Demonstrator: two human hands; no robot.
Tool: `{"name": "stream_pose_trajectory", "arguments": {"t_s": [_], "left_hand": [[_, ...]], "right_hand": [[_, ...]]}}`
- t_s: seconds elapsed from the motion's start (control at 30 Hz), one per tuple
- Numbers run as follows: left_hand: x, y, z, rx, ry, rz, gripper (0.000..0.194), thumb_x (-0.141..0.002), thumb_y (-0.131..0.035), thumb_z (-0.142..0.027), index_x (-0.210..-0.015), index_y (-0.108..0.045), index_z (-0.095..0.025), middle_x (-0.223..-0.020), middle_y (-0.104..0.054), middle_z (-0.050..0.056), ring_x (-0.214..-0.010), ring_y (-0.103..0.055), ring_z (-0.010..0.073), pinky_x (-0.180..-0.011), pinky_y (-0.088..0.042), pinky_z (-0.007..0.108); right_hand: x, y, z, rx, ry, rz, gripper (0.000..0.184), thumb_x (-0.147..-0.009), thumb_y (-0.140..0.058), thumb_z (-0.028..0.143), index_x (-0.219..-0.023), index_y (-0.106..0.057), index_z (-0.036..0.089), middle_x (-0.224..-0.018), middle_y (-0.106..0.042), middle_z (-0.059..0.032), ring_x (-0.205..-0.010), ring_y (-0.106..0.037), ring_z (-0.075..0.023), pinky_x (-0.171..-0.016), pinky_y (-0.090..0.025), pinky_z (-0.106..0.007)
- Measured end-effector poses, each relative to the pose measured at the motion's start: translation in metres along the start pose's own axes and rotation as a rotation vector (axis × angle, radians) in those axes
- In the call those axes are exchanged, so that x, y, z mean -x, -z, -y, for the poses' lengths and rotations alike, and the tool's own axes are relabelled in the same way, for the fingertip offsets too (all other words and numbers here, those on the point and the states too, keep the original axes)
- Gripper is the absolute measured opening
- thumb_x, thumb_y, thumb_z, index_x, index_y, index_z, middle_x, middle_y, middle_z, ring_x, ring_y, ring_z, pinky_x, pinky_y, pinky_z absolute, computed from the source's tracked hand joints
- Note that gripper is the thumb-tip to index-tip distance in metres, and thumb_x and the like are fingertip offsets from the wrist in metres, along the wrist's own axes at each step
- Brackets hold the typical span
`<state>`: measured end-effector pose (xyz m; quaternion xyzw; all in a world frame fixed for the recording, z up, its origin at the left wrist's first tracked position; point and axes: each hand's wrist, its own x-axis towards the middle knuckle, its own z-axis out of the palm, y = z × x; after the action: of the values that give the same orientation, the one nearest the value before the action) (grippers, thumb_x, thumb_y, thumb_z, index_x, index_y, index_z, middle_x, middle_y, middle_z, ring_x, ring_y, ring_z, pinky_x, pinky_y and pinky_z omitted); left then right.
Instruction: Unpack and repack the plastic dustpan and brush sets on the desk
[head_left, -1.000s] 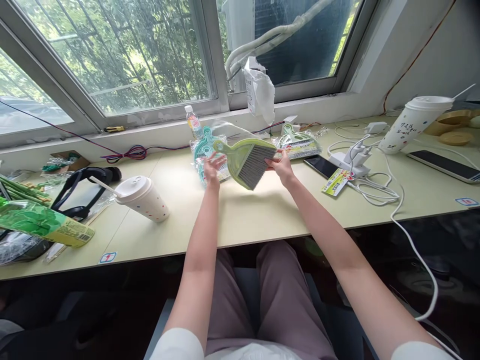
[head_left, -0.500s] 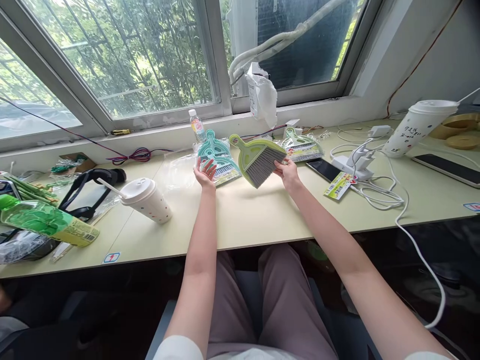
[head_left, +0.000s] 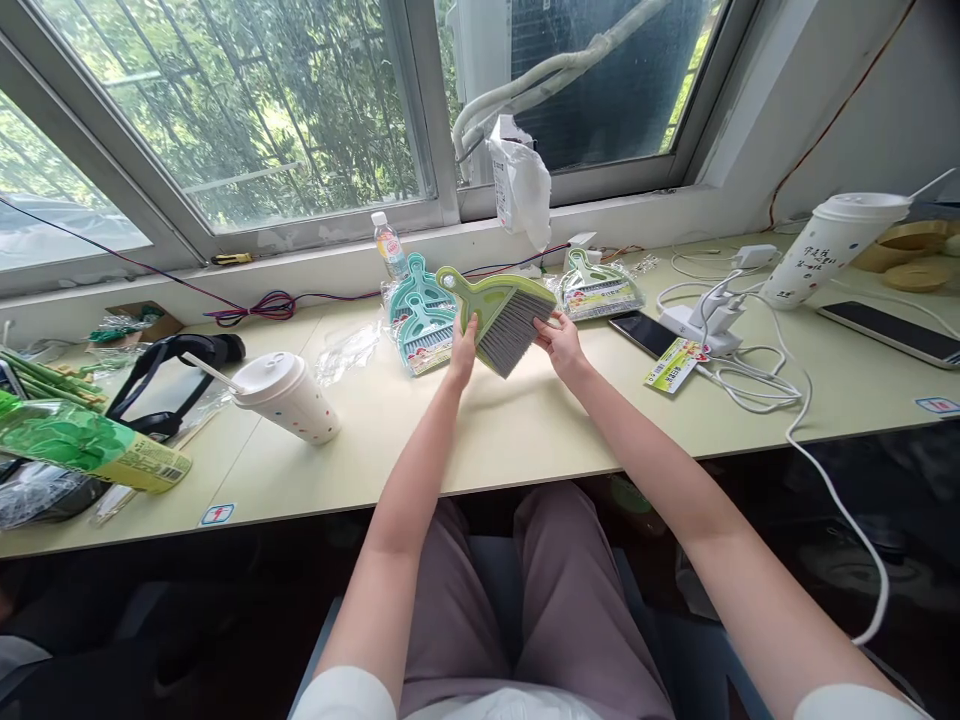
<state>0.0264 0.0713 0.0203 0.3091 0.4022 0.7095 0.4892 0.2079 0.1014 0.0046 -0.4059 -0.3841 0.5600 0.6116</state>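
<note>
- A small lime-green plastic dustpan with a grey-bristled hand brush nested in it [head_left: 501,318] is held tilted just above the pale, smooth bench [head_left: 525,430].
- Its left edge is gripped by the left hand [head_left: 463,352], fingers closed on the rim.
- Its right edge, by the stiff bristles, is pinched by the right hand [head_left: 561,340].
- Just left of the dustpan, a teal plastic dustpan set in clear crinkled wrapping [head_left: 421,318] lies flat.
- Further left of the dustpan, a white dotted paper cup with lid and straw [head_left: 289,397] is seen.
</note>
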Motion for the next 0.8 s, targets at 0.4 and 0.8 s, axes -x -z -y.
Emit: {"name": "stream_pose_trajectory", "arguments": {"t_s": [0.4, 0.8], "left_hand": [[0.063, -0.032, 0.013, -0.408, -0.273, 0.138, 0.026, -0.091, -0.066, -0.035, -0.116, -0.067, -0.029, -0.088, -0.07, 0.004, -0.1, -0.065, 0.0254, -0.086, -0.045, 0.028], [0.054, -0.027, 0.012, -0.641, -0.372, 0.109, 0.03, -0.09, -0.067, -0.038, -0.118, -0.069, -0.027, -0.075, -0.066, 0.003, -0.093, -0.066, 0.0239, -0.079, -0.042, 0.025]], "right_hand": [[0.057, -0.028, 0.01, 0.871, 0.675, -0.24, 0.024, -0.095, -0.049, 0.038, -0.11, -0.059, 0.023, -0.123, -0.059, -0.0122, -0.129, -0.047, -0.0295, -0.112, -0.03, -0.053], [0.026, -0.017, 0.01, 0.604, 0.507, 0.049, 0.021, -0.074, -0.075, 0.035, -0.078, -0.06, 0.021, -0.092, -0.061, -0.0028, -0.073, -0.053, -0.0147, -0.074, -0.048, -0.029]]}}
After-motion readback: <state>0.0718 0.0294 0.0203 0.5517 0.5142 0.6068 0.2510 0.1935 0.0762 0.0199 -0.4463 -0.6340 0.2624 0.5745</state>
